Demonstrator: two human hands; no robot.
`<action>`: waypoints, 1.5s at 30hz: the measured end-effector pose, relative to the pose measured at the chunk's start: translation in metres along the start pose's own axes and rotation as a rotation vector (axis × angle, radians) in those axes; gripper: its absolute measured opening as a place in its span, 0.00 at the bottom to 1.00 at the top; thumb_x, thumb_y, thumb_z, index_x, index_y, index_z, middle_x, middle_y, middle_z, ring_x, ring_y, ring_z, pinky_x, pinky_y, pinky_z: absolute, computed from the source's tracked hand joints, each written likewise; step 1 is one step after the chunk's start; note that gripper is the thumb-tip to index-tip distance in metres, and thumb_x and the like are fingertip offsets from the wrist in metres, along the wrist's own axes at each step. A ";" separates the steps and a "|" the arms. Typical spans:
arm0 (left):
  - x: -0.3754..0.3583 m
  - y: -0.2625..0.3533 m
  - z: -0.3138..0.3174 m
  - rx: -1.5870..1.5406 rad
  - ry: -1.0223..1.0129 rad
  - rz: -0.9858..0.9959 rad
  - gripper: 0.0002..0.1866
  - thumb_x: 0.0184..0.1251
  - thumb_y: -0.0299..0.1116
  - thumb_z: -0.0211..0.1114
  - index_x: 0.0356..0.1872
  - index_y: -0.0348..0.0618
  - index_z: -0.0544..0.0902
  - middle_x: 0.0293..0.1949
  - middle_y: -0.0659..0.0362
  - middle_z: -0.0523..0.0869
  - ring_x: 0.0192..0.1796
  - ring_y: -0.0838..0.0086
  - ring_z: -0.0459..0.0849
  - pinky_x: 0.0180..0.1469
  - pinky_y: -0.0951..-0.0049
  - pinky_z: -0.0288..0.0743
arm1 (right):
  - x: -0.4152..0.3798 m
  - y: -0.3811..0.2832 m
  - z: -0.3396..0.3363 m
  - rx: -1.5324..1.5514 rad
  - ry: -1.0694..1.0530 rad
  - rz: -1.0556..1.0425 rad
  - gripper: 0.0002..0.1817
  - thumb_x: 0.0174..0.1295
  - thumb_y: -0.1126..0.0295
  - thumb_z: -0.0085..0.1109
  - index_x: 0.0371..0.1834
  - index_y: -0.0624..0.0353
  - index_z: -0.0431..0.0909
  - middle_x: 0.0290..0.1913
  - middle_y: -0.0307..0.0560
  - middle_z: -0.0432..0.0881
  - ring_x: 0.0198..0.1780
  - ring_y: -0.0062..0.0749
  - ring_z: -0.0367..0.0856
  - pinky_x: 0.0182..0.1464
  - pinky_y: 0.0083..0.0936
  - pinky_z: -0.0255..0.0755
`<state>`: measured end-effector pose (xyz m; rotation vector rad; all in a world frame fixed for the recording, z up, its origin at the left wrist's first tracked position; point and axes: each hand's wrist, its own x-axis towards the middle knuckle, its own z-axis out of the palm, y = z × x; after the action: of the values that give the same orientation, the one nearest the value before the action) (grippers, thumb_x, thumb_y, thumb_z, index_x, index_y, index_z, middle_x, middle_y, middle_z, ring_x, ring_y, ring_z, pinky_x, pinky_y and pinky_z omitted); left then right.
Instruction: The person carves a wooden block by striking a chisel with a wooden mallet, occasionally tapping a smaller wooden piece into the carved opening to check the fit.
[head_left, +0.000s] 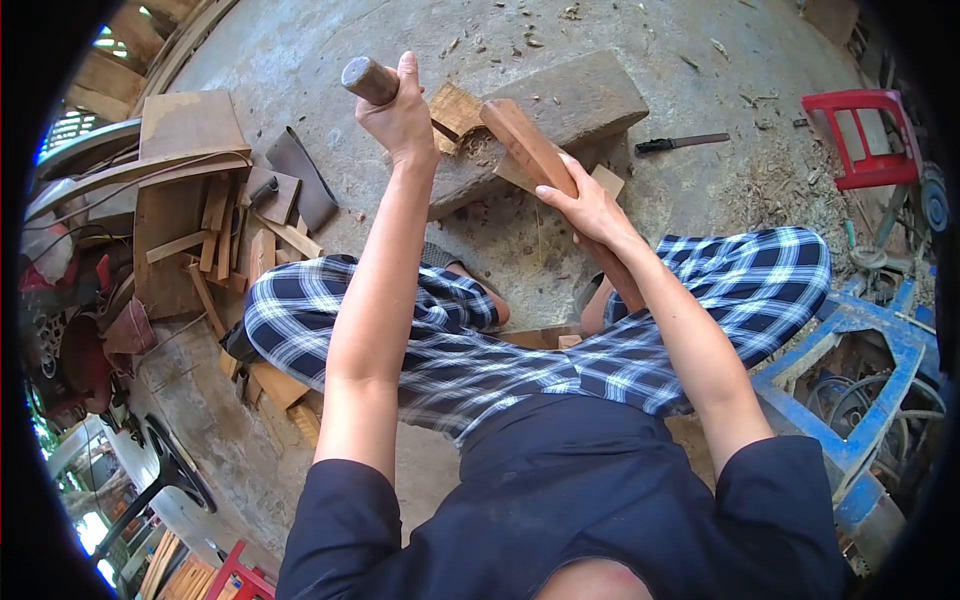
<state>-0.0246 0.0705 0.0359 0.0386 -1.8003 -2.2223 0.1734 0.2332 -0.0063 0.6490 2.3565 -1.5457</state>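
Observation:
My left hand (395, 120) is closed around a thick, round tool handle (370, 80) of dark wood with a pale grey end. The rest of that tool is hidden by the fist. My right hand (590, 205) grips a long, reddish-brown wooden piece (530, 145), which slants from the far side down between my knees. Its upper part rests above a thick wooden plank (590, 95) on the floor. Between the two hands, a yellowish wood offcut (457, 108) lies against the plank, with shavings beside it.
A sheathed or dark-handled blade (683, 143) lies right of the plank. Farther right are a red plastic stool (865, 140) and a blue metal frame (860, 370). Wood scraps (225, 225) and machinery crowd the left. Wood chips litter the concrete floor (330, 70).

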 end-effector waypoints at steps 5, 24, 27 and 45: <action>-0.001 0.002 0.000 0.007 0.008 -0.001 0.12 0.62 0.30 0.77 0.27 0.46 0.79 0.25 0.65 0.82 0.24 0.80 0.79 0.31 0.76 0.76 | -0.001 -0.002 -0.001 -0.036 -0.006 0.036 0.48 0.60 0.42 0.63 0.81 0.50 0.56 0.56 0.61 0.83 0.42 0.47 0.88 0.42 0.37 0.83; 0.000 -0.003 0.003 0.015 0.014 0.010 0.12 0.63 0.30 0.77 0.26 0.46 0.79 0.24 0.65 0.82 0.24 0.81 0.79 0.30 0.76 0.77 | -0.007 -0.013 -0.003 0.000 -0.039 0.096 0.49 0.60 0.41 0.64 0.81 0.51 0.56 0.54 0.61 0.84 0.35 0.44 0.88 0.40 0.36 0.82; 0.001 -0.004 0.002 0.018 0.023 -0.007 0.13 0.63 0.30 0.77 0.26 0.46 0.79 0.24 0.65 0.82 0.25 0.81 0.79 0.30 0.77 0.77 | 0.000 0.001 0.003 -0.049 0.023 -0.003 0.49 0.61 0.42 0.64 0.81 0.52 0.56 0.52 0.60 0.84 0.30 0.42 0.87 0.35 0.34 0.82; -0.027 -0.007 0.026 -0.145 -0.141 0.096 0.11 0.62 0.28 0.77 0.35 0.41 0.80 0.31 0.67 0.84 0.33 0.84 0.79 0.39 0.79 0.75 | -0.021 -0.181 -0.048 0.127 0.240 -0.702 0.37 0.64 0.48 0.65 0.75 0.47 0.67 0.44 0.54 0.87 0.37 0.40 0.88 0.38 0.31 0.82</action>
<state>-0.0050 0.1034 0.0304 -0.2352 -1.6646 -2.3313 0.1042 0.2107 0.1678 -0.0002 2.8723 -1.9863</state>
